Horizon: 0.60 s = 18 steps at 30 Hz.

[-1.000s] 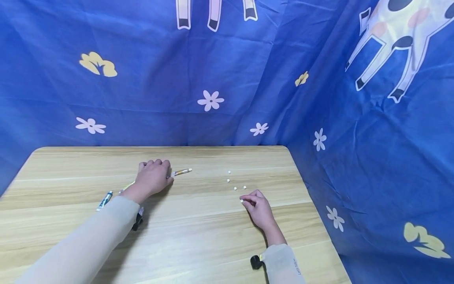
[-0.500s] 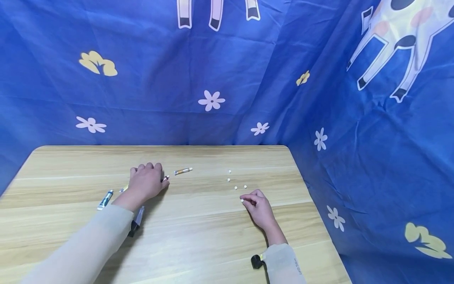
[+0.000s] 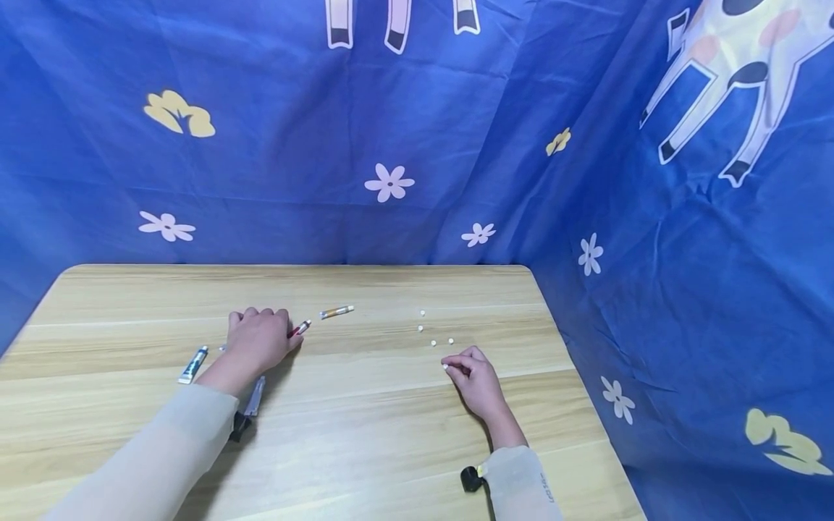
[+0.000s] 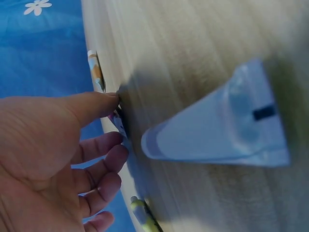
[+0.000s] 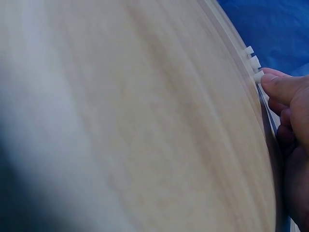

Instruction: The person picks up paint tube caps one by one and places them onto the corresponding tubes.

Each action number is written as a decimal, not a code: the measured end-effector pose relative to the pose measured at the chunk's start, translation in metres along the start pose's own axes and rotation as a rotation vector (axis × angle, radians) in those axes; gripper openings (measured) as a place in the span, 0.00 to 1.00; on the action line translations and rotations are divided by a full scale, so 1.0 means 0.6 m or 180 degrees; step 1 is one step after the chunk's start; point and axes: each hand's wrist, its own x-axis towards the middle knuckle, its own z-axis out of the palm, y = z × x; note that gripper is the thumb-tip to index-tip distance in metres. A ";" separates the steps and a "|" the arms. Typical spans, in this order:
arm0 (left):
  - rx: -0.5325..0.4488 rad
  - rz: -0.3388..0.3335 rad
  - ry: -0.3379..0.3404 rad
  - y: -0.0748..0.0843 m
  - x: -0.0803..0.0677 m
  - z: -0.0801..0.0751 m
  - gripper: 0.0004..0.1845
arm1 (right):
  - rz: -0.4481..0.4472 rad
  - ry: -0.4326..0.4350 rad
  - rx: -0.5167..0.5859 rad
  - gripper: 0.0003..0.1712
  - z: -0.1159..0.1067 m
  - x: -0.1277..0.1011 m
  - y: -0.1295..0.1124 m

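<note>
On the wooden table (image 3: 365,405), working from the left: a small blue-and-white tube (image 3: 192,364) lies alone near the left edge, untouched. Beside it, partly under the left sleeve, a pale tube with a dark cap (image 3: 246,409) lies on the boards; in the left wrist view its flattened end fills the right of the frame.

The left hand (image 3: 257,340) rests knuckles-up on the table with fingers curled downward over a red-tipped tube (image 3: 300,328), whose end juts out past the thumb. The left wrist view shows thumb and fingers closing toward a small item at the table surface, but whether the grip is complete cannot be told.

Further right, an orange-and-white tube (image 3: 336,312) lies by itself, just beyond the hand and clear of it.

Right of centre, four small white caps (image 3: 433,344) sit loose and scattered, near one another but apart.

The right hand (image 3: 474,378) rests on the table with fingers curled, pinching a fifth white cap (image 3: 445,367) between thumb and forefinger; the right wrist view confirms the pinch.

Judgement: work is at an early stage. One cap and one tube are in hand but well apart; no tube visibly bears a white cap. Three tubes and four caps remain unhandled.
</note>
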 end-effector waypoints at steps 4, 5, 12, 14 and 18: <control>0.0039 0.0005 0.0008 0.003 0.000 0.005 0.16 | -0.0037 0.0004 -0.0022 0.08 0.000 0.001 -0.001; 0.0054 0.0006 0.0015 0.002 0.001 0.007 0.15 | -0.0041 0.0006 -0.0020 0.08 0.000 0.000 0.000; -0.0026 -0.0017 0.0058 -0.003 0.007 0.020 0.15 | -0.0038 0.0019 -0.0041 0.07 -0.001 0.001 0.000; -0.0063 -0.0027 0.0033 -0.006 0.009 0.021 0.15 | -0.0027 0.0009 -0.0041 0.07 -0.001 0.001 -0.001; -0.0207 -0.0057 -0.0096 -0.013 0.013 0.022 0.14 | -0.0017 -0.0016 -0.0041 0.07 -0.002 0.001 -0.001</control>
